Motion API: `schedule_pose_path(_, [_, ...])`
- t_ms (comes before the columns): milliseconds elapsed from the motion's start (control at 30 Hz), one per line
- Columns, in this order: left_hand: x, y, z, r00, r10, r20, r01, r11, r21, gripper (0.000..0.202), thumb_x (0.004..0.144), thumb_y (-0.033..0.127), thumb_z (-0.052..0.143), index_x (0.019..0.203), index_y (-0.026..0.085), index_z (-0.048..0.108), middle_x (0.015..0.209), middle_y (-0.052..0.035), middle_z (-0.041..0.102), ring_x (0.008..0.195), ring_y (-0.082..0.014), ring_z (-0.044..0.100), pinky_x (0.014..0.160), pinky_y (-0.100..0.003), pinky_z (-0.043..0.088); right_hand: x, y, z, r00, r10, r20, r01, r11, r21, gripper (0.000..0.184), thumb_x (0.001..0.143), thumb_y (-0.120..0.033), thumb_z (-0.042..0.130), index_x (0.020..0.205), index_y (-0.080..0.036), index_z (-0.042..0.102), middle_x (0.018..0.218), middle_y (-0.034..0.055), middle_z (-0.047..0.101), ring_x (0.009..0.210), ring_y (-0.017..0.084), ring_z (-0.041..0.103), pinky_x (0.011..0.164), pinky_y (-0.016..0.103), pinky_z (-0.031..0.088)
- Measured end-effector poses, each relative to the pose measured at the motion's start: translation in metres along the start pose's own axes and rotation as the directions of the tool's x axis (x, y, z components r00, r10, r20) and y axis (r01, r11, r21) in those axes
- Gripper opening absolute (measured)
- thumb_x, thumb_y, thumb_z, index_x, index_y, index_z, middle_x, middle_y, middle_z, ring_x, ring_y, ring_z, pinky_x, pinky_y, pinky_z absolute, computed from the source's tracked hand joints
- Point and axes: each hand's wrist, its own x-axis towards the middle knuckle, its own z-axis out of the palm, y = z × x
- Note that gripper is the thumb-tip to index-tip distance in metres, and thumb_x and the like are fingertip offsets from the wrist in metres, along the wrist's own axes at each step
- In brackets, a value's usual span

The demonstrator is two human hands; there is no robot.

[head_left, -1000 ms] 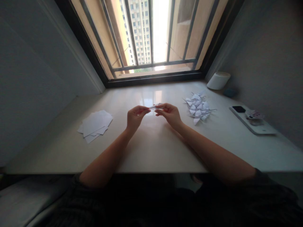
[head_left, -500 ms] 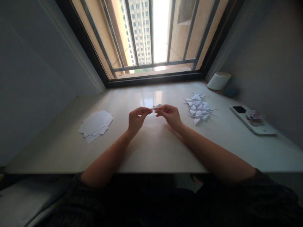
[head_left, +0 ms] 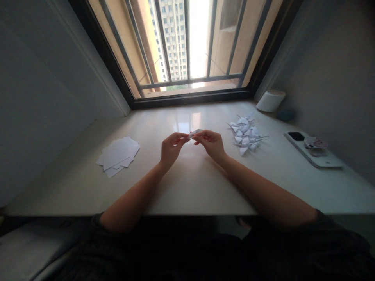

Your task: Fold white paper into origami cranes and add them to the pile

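Above the middle of the pale desk (head_left: 193,183), my left hand (head_left: 170,148) and my right hand (head_left: 211,143) meet fingertip to fingertip. Both pinch a small folded piece of white paper (head_left: 194,133), of which only a narrow sliver shows between the fingers. The fingers of both hands are curled closed on it. A loose stack of flat white paper sheets (head_left: 118,155) lies to the left of my left hand. To the right of my right hand lies a heap of several folded white paper figures (head_left: 245,132).
A white phone (head_left: 313,153) with a small round thing on it lies at the right, near the wall. A white cylinder (head_left: 270,100) and a small dark object (head_left: 284,114) sit in the back right corner. A barred window (head_left: 187,47) runs along the desk's far edge.
My left hand has shifted slightly right and down, closer to my right hand. The folded paper stays pinched between them.
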Motion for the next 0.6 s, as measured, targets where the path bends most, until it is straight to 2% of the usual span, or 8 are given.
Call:
schedule_pose_path(133, [0.0006,-0.0004,-0.0002,1.0,0.014,0.008,-0.014,1.0,0.0,0.024,0.071,0.036,0.076,0.089,0.02,0.072,0.088,-0.0051,0.074,0.08,-0.0171,0.069,0.078,-0.032,0.055,-0.0009,0.0014,0.0,0.999,-0.01,0.031,0.01,1.0,-0.004,0.02,0.066,-0.04,0.079,0.073,-0.023,0.072,0.082,0.0011,0.073,0.07,0.016,0.067,0.059,0.032,0.059])
schedule_pose_path(367, [0.0019,-0.0017,-0.0038,1.0,0.007,0.007,-0.007,1.0,0.027,0.021,0.071,0.036,0.076,0.083,0.019,0.074,0.082,-0.0051,0.074,0.078,-0.0175,0.068,0.079,-0.033,0.054,-0.0014,0.0003,0.0005,0.996,0.024,0.081,-0.024,1.0,-0.001,0.025,0.07,-0.046,0.075,0.08,-0.023,0.072,0.09,0.0027,0.073,0.077,0.017,0.067,0.059,0.031,0.059])
schedule_pose_path(600, [0.0033,0.0019,0.0004,0.993,-0.117,0.008,0.118,0.989,-0.092,0.023,0.067,0.036,0.078,0.079,0.017,0.074,0.077,-0.0053,0.073,0.073,-0.0163,0.068,0.074,-0.031,0.053,0.0006,-0.0042,0.0019,0.995,0.094,0.04,-0.096,0.994,0.05,0.028,0.065,-0.048,0.078,0.074,-0.023,0.072,0.082,0.0022,0.074,0.072,0.017,0.068,0.06,0.031,0.058])
